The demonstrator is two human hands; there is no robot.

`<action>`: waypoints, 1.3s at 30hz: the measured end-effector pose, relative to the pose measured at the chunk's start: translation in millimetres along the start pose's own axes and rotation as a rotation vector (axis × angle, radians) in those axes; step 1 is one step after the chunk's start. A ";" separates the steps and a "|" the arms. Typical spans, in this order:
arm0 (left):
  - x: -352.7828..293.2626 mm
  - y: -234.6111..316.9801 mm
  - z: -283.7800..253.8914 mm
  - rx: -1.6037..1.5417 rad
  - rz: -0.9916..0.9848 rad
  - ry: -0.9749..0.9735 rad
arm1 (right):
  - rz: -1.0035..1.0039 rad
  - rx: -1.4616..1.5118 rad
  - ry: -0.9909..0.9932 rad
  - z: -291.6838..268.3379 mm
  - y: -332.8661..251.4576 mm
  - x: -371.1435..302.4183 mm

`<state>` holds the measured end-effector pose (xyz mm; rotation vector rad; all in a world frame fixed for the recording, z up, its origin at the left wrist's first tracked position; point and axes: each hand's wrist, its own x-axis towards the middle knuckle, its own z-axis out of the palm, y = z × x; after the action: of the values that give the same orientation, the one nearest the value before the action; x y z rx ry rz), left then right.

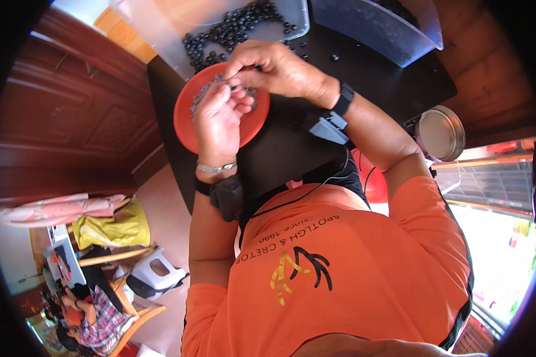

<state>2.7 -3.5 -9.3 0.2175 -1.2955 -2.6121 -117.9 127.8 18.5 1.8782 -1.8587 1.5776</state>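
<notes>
Both hands meet right over the orange bowl (pixel 183 122), and here's the close work! The left hand (pixel 219 116), bracelet (pixel 216 168) at the wrist, has its palm turned up, thumb and curled fingers closing on what looks like a dark bead (pixel 233 88), though it's tiny and blurred. In from the right comes the right hand (pixel 274 68), thumb and forefinger pressed together at the left fingertips; what sits between them is too small to tell. Below, small grey pieces (pixel 199 101) lie in the bowl, which stands on the dark table (pixel 274 152). Just beyond it, black beads (pixel 238 27) spread across a clear box (pixel 158 27), with a second box (pixel 375 37) off to the right.
</notes>
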 end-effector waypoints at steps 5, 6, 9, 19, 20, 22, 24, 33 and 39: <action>-0.3 0.3 -1.8 -0.106 -0.008 -0.009 | 0.048 0.090 -0.007 12.0 -1.3 -1.3; 0.2 0.4 0.1 -0.140 -0.004 0.012 | 0.052 0.081 -0.001 12.7 0.7 -1.8; 2.7 -1.4 -5.4 -0.161 0.002 0.005 | -0.039 0.007 0.032 12.2 0.5 -1.3; 3.7 -0.2 -6.2 -0.145 0.078 -0.022 | -0.031 0.015 0.054 -5.5 2.4 0.5; 5.2 -1.4 -7.9 -0.146 0.076 -0.026 | 0.090 -0.027 0.161 -10.3 14.5 -2.1; 5.1 1.8 -17.2 -0.172 0.070 -0.067 | 0.415 -0.520 0.186 -30.9 3.3 3.2; 5.5 1.6 -9.0 -0.157 0.097 -0.088 | 0.572 -0.918 0.043 -55.8 27.2 -7.6; -0.4 2.9 0.9 -0.132 0.149 -0.178 | 0.790 -0.925 0.013 -75.1 75.1 -29.9; -3.0 3.4 9.9 -0.061 0.162 -0.220 | 0.722 -1.006 -0.103 -76.3 97.9 -32.9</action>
<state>3.8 2.9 -0.5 -0.1828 -1.2387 -2.5871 -229.6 174.7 -24.0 0.8852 -2.7613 0.3339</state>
